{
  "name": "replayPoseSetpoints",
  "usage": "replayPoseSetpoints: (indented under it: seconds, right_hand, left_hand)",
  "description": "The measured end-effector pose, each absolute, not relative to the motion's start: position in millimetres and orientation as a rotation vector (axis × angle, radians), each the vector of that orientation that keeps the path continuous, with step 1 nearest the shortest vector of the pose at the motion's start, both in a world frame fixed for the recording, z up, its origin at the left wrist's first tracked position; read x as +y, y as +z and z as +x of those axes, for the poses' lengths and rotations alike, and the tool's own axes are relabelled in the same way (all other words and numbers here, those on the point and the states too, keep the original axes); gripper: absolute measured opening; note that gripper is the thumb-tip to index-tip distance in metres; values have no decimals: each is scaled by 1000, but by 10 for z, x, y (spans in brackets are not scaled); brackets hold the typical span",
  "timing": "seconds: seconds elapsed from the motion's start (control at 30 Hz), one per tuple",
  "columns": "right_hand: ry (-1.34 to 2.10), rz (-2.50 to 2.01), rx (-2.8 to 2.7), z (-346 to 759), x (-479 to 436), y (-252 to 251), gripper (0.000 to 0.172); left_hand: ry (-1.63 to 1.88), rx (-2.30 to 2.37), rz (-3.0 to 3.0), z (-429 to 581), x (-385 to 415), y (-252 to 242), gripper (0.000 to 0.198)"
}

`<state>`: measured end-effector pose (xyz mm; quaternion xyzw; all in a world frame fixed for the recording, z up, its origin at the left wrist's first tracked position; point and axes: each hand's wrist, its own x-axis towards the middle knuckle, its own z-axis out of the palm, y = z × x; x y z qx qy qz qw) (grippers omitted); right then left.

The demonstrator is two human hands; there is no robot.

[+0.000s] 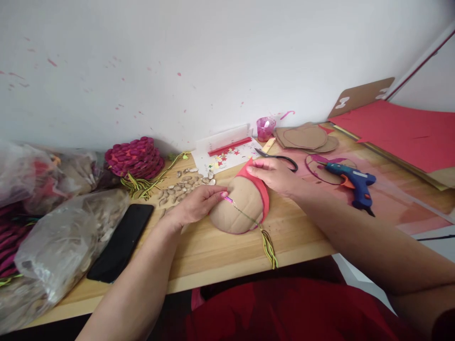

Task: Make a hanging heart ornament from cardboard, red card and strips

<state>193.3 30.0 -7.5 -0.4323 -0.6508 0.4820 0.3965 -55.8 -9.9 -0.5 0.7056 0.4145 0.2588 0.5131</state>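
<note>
A rounded cardboard piece (238,213) lies on the table in front of me, a red paper strip (263,196) along its right side. My left hand (199,203) is closed at the cardboard's left edge, thumb and finger pinching the pink-ended tassel cord (245,214). This cord runs across the cardboard to a yellow-green tassel (268,248) at the table's front edge. At the top of the cardboard, my right hand (272,175) pinches the red paper. Whether its fingers also grip the cardboard under it cannot be made out.
Black-handled scissors (293,163) and a blue glue gun (355,182) lie to the right. Pistachio-like shells (181,187), a magenta shell-covered piece (135,158), a phone (121,241) and plastic bags (71,246) fill the left. Behind are paper stars (220,161) and a pink cup (265,129).
</note>
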Motion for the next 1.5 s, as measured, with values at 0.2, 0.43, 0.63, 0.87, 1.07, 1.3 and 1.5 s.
replayPoseSetpoints:
  seconds: [0.2,0.43,0.63,0.87,1.07,1.3,1.5]
  right_hand:
    - [934,-1129,-1329,2033,437,-22,37]
    - [830,-958,-963,2269,721,51,34]
    - [1151,-921,-845,2209,661,-9,30]
    - [1293,-935,-828,2127,565,-23,17]
    - [1367,-927,-800,2079,537,-11,22]
    - [1445,-915,-921,1976,421,-13,27]
    - [1452,-972,-1089,1906,347,-32,19]
  left_hand:
    - [597,1048,1744,-553,-103,50,25]
    - [640,1018,1826,-524,-78,-86,30]
    - [707,1211,1946,-441,-76,-224,32]
    - [955,1191,1787,-428,-29,-291,42]
    - [1096,1163,1483,-447,-53,-188,66]
    - [1187,1065,1180,-447,-53,-200,61]
    - [1360,1040,928,-457,-37,-74,66]
